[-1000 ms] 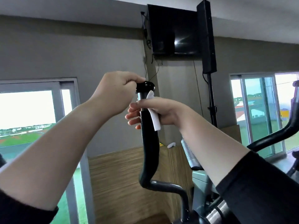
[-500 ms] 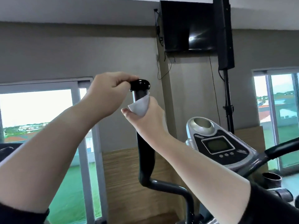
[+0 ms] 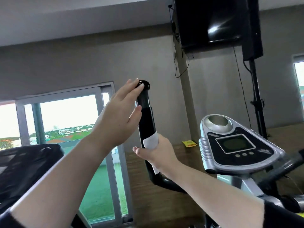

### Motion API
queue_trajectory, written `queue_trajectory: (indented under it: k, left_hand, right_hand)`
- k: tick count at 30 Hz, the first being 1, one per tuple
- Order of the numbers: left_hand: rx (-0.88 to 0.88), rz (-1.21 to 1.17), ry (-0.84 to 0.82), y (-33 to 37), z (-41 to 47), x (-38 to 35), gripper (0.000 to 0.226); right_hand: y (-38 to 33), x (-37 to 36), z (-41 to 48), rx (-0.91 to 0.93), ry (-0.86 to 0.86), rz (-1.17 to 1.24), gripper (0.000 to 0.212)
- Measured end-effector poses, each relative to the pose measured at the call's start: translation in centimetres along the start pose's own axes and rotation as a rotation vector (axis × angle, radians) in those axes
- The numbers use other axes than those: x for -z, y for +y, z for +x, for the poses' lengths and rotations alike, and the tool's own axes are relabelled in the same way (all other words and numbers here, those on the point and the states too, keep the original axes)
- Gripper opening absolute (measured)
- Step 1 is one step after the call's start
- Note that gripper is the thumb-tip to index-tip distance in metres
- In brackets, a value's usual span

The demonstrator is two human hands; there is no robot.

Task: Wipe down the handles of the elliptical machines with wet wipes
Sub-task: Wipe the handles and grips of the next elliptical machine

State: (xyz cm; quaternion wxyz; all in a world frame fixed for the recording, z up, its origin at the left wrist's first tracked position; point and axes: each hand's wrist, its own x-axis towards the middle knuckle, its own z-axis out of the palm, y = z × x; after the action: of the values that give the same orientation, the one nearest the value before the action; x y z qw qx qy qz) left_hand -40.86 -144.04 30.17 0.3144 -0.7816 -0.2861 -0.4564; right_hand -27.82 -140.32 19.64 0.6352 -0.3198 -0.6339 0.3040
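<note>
A black upright handle [image 3: 146, 116] of the elliptical machine rises in the middle of the view, ending in a round black cap [image 3: 143, 83]. My right hand [image 3: 158, 153] grips the lower part of this handle with a white wet wipe [image 3: 150, 141] wrapped between palm and bar; a strip of the wipe hangs out below the hand. My left hand [image 3: 117, 119] is spread with straight fingers beside the upper handle, its fingertips touching the cap.
The machine's silver and black console [image 3: 233, 143] with a small screen stands to the right. A dark treadmill console [image 3: 26, 163] is at lower left. A wall-mounted TV [image 3: 210, 22], a speaker on a stand [image 3: 253, 89], and windows lie beyond.
My left hand has let go of the handle's top and opened flat. My right hand has slid the wipe down the handle from just under the cap to the lower grip.
</note>
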Motion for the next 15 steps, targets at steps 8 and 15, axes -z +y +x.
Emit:
queue_trajectory:
  k: [8,15]
  left_hand:
    - [-0.305,0.393,-0.268,1.0,-0.2,-0.3,0.04]
    - [-0.153,0.248,-0.346,1.5,0.3,-0.3,0.041]
  right_hand:
    - [3.0,1.2,-0.3,0.042,-0.068,-0.236,0.051]
    - [2.8,-0.9,0.2,0.186,0.159,-0.042,0.081]
